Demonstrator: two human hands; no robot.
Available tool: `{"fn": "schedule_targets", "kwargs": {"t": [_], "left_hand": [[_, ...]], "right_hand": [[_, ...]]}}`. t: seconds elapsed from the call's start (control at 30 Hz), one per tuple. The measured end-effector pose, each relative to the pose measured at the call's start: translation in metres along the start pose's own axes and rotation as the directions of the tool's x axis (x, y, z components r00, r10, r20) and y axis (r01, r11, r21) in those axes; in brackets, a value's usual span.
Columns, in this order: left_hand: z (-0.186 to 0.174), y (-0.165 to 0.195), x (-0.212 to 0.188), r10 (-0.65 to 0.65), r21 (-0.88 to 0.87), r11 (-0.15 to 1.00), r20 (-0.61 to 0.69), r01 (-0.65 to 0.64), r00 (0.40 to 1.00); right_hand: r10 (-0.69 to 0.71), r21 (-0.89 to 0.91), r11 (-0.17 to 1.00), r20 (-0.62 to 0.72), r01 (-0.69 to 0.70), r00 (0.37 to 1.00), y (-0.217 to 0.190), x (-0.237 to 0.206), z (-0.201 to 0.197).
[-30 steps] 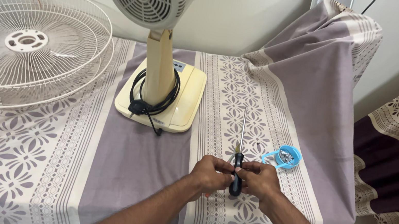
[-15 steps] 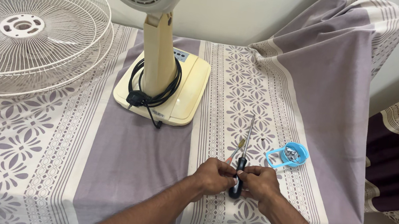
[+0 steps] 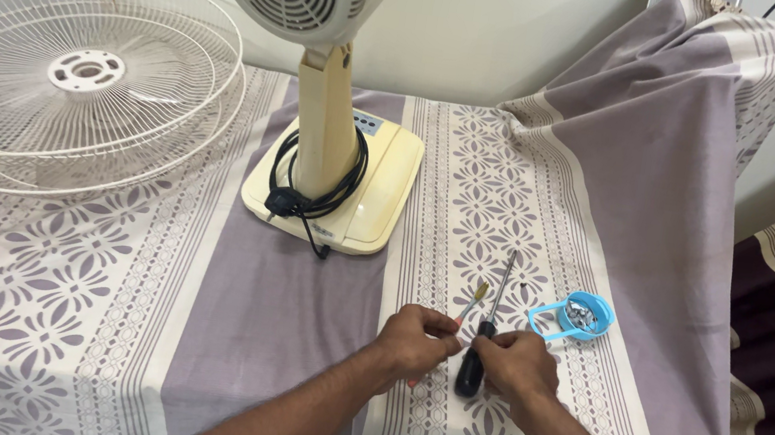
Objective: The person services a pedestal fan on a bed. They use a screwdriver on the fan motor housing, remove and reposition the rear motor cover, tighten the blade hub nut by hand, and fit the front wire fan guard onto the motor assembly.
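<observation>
Here, lower centre, the right hand grips a black-handled screwdriver, the left hand closes on a smaller one; both look rigid, light, best held by handles.

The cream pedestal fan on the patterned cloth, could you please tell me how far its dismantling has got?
Done: the white wire fan guards lie off beside the cream pedestal fan, whose motor head is bare. In hand: the left hand and right hand are on two screwdrivers, a black-handled screwdriver and a smaller yellow-tipped one. The small blue plastic cup holds shiny bits. Left: the motor head remains on its post.
</observation>
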State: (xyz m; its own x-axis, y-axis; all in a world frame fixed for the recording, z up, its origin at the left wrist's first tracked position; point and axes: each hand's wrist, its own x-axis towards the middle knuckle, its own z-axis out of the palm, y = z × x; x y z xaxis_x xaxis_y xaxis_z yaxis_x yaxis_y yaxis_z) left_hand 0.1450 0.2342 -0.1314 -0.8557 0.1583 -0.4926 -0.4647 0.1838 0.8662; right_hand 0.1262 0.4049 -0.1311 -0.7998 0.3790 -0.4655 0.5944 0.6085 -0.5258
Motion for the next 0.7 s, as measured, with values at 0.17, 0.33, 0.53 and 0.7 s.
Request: {"fn": "schedule_targets", "kwargs": {"t": [0.17, 0.33, 0.53, 0.7], "left_hand": [[-0.011, 0.011, -0.01, 0.127, 0.048, 0.992, -0.23, -0.119, 0.965], [-0.029, 0.01, -0.016, 0.212, 0.116, 0.977, -0.4, -0.18, 0.892], [-0.048, 0.017, -0.028, 0.3, 0.145, 0.953, -0.576, -0.266, 0.76], [-0.065, 0.028, -0.042, 0.323, 0.118, 0.937, -0.655, -0.33, 0.682]], "right_hand": [[-0.279, -0.183, 0.95, -0.136, 0.253, 0.951, -0.025, -0.008, -0.011], [-0.414, 0.052, 0.906, -0.092, 0.42, 0.906, -0.042, -0.02, -0.018], [-0.502, 0.193, 0.846, -0.032, 0.498, 0.864, -0.075, -0.038, -0.026], [-0.553, 0.269, 0.801, -0.006, 0.534, 0.833, -0.1, -0.052, -0.031]]}}
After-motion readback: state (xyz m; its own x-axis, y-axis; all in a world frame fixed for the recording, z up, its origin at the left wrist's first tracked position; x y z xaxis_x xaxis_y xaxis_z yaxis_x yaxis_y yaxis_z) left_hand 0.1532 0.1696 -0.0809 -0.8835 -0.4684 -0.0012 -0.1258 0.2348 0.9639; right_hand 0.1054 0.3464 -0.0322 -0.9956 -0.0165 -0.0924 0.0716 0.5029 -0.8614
